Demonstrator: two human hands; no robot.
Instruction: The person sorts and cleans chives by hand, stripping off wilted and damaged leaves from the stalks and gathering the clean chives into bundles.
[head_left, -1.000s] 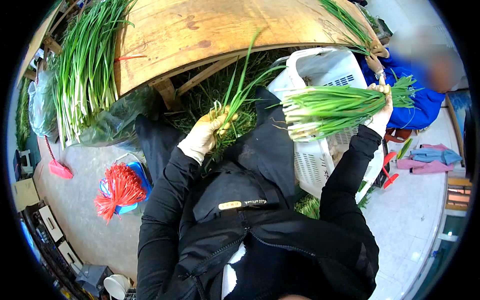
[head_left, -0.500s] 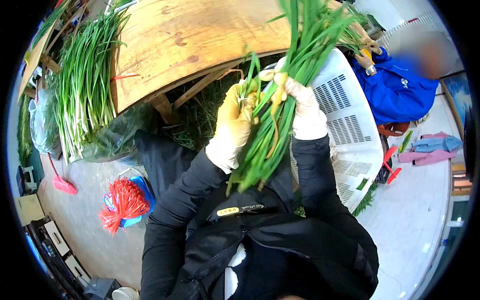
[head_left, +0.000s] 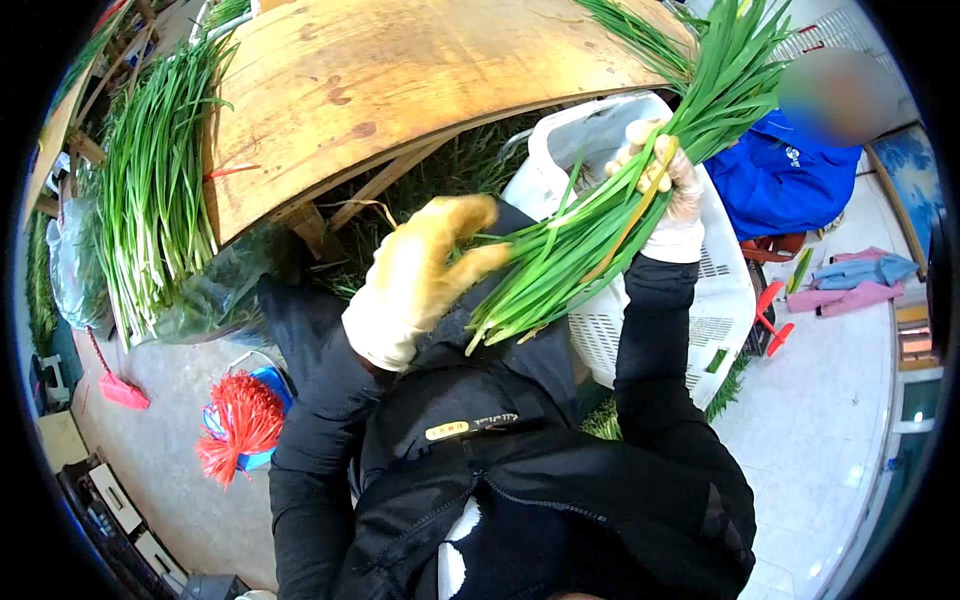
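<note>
Floor [head_left: 215,520] spreads around me in a cluttered workroom, with cut greenery heaped beneath the tabletop [head_left: 400,75]. Nearest of all is my dark lap [head_left: 450,395], and above it, to the left, my left hand [head_left: 425,270] in a yellow glove, blurred, thumb and fingers parted. It is just beside the lower ends of the bunch [head_left: 595,245]; whether it touches a blade there I cannot tell. My right hand [head_left: 680,195], gloved in white, is closed round the middle of the bunch, which slants from above my lap up to the far right. One yellowed leaf [head_left: 628,232] runs along it.

I judge this to be sorting by hand: one side grips, the other picks at stray blades. Any such pick calls for a narrow pinch on the left and a steady hold on the right, lest good stalks slip out.

Beyond the bunch, on the right, stands a white crate [head_left: 722,310]. Farther left, a pile [head_left: 160,190] of long stalks hangs by the tabletop's end; at far right sits a co-worker [head_left: 790,185] in blue.
</note>
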